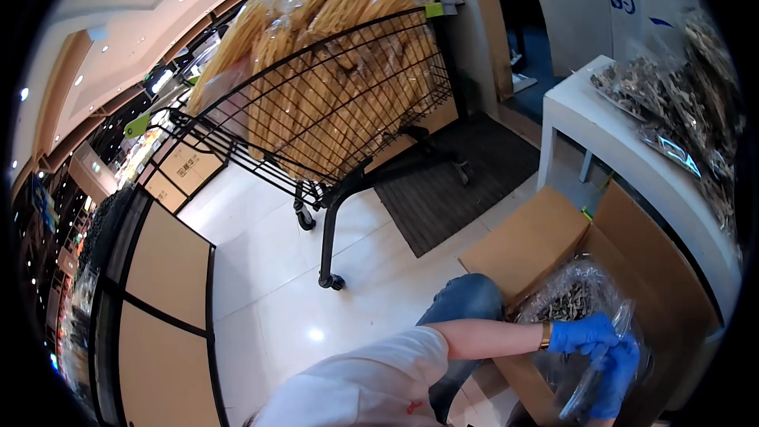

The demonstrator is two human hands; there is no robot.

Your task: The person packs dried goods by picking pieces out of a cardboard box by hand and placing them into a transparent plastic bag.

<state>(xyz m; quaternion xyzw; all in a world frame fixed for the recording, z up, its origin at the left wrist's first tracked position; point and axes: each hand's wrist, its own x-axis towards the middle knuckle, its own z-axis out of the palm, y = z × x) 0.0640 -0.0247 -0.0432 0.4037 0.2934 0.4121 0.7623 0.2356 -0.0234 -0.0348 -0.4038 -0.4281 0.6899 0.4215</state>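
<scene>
Both my hands wear blue gloves and meet over an open cardboard box [528, 245]. My left hand [583, 334], with a gold-coloured band at its wrist, has its fingers closed on the gathered edge of a clear plastic bag [587, 387]. Just below it in the view, my right hand [617, 375] also grips the clear plastic. The fingertips of the two hands nearly touch. Inside the box, more clear plastic surrounds dark, shrivelled dried pieces [575, 300]. Part of the box's contents is hidden behind my hands and arm.
A black shopping cart [340, 103] holds long yellow dried sticks [316, 0] in plastic. To the right, a white table [581, 103] carries bagged dried goods [680, 87]. A dark mat [466, 182] lies on the tiles. Display cabinets [162, 316] stand at left.
</scene>
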